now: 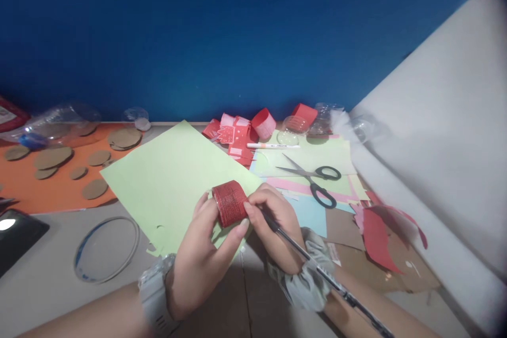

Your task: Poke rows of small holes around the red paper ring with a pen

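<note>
Deep-blue wall (237,37) backs a grey table (55,296). Over a light-green paper sheet (158,185), our left hand (198,259) curls partly closed around a short red cylinder with dark markings (229,203). Our right hand (277,222) is nearly closed, fingertips at the cylinder's right edge, with a slim black-and-clear pen (317,269) held among its fingers and slanting back over the wrist. We judge that squeezing hard could dent the cylinder if its wall is thin; a loosened finger could drop the pen or mark the paper; and reaching right could catch the open black-handled metal scissors (312,174).
</note>
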Tool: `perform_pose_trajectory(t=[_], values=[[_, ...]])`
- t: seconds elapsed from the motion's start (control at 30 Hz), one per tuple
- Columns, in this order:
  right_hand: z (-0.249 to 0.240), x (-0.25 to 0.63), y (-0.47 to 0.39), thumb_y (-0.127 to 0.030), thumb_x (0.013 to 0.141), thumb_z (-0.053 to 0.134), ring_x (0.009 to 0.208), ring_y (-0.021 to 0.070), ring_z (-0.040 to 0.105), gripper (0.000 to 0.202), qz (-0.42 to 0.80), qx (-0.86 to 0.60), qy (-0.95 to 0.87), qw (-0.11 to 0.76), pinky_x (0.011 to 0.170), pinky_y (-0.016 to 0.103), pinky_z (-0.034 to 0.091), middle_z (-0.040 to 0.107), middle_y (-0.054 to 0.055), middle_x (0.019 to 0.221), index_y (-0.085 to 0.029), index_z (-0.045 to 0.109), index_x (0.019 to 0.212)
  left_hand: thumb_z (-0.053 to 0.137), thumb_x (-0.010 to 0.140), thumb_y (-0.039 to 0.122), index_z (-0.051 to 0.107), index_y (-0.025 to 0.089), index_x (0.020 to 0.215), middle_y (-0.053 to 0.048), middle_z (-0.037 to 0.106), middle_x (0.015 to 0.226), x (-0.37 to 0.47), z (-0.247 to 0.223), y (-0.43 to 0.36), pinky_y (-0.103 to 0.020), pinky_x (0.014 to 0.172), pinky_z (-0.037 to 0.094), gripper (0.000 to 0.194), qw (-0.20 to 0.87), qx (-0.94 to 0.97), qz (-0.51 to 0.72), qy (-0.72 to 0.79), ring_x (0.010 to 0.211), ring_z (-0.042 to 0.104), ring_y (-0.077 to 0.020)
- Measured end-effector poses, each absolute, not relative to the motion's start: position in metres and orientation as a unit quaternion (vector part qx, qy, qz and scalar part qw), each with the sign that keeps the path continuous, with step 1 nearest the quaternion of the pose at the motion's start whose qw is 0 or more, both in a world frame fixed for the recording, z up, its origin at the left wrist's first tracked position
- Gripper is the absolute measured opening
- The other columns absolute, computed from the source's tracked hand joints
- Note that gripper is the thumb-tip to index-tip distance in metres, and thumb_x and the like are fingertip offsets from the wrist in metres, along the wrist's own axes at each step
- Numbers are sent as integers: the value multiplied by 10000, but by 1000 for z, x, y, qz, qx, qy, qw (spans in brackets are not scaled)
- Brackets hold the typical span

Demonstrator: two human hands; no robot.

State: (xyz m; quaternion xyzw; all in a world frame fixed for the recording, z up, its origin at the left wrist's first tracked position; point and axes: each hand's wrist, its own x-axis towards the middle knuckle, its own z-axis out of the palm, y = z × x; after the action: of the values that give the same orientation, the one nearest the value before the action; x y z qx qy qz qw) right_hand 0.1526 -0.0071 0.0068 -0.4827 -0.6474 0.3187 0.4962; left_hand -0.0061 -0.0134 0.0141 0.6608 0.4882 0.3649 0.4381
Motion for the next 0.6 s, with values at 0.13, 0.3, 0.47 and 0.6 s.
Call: perform_pose_trajectory(t=[0.13, 0.3, 0.47, 0.6], values=[[8, 153, -10, -231, 957, 608, 666, 164, 539, 155, 281, -470, -676, 493, 603, 295, 439, 548, -3, 740, -230, 612, 802, 509, 989, 269, 697, 245, 1068, -49, 773, 1140, -9, 14, -14, -492, 1220, 270, 204, 434, 648, 377, 499, 1101, 684, -256], [8, 153, -12, -239, 959, 619, 674, 166, 572, 111, 262, -458, -709, 468, 603, 297, 472, 536, 7, 773, -240, 665, 858, 438, 1030, 324, 721, 236, 954, -20, 796, 988, -12, 13, -12, -445, 1211, 301, 306, 424, 625, 398, 521, 922, 703, -234], [4, 154, -10, -270, 961, 634, 711, 164, 574, 53, 273, -463, -682, 496, 643, 292, 476, 566, 5, 812, -244, 655, 920, 478, 1021, 293, 728, 240, 974, -33, 779, 1102, -9, 10, -9, -426, 1204, 295, 260, 414, 627, 399, 526, 1071, 676, -242], [0, 155, -7, -329, 1004, 570, 773, 177, 600, 115, 324, -501, -617, 513, 706, 306, 482, 640, 18, 889, -242, 644, 1021, 513, 998, 234, 750, 242, 986, -60, 763, 1179, -7, 9, -8, -443, 1199, 277, 238, 416, 677, 367, 483, 1172, 629, -255]])
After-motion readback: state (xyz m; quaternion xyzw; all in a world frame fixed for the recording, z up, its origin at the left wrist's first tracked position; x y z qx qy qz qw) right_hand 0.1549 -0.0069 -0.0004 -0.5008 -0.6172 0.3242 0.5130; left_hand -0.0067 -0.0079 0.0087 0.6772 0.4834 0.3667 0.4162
